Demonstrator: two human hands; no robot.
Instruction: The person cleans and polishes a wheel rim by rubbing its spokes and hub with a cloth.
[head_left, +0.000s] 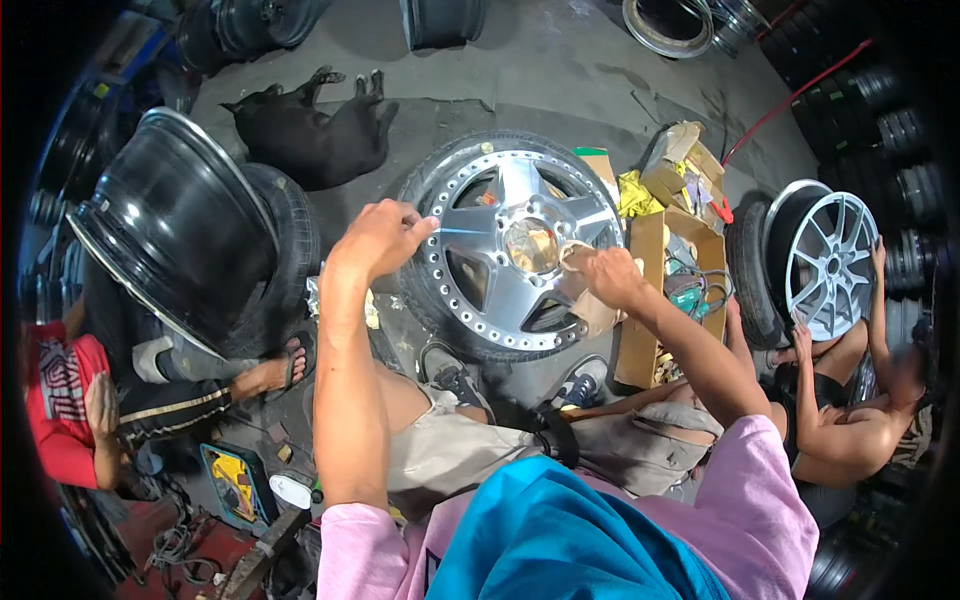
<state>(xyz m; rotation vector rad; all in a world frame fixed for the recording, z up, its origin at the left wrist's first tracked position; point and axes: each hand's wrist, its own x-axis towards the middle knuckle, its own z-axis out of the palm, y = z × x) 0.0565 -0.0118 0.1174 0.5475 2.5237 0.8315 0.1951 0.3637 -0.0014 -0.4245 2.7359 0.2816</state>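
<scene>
A silver five-spoke wheel rim (517, 176) lies flat on a black tire (424, 180) on the floor before me. Small round holes ring its outer lip. My left hand (388, 238) is at the rim's left edge, with thumb and forefinger close together; whether anything is pinched between them is not clear. In my right hand (606, 271) is a beige cloth (598, 311), which lies against the rim right of the hub opening and hangs down over its lower right edge.
Cardboard boxes (637, 300) with a green power tool (686, 296) stand at the right. A black dog (311, 139) lies beyond. One person holds a multi-spoke rim (832, 262) at the right; another in red (75, 397) sits at the left near a large black wheel barrel (180, 232).
</scene>
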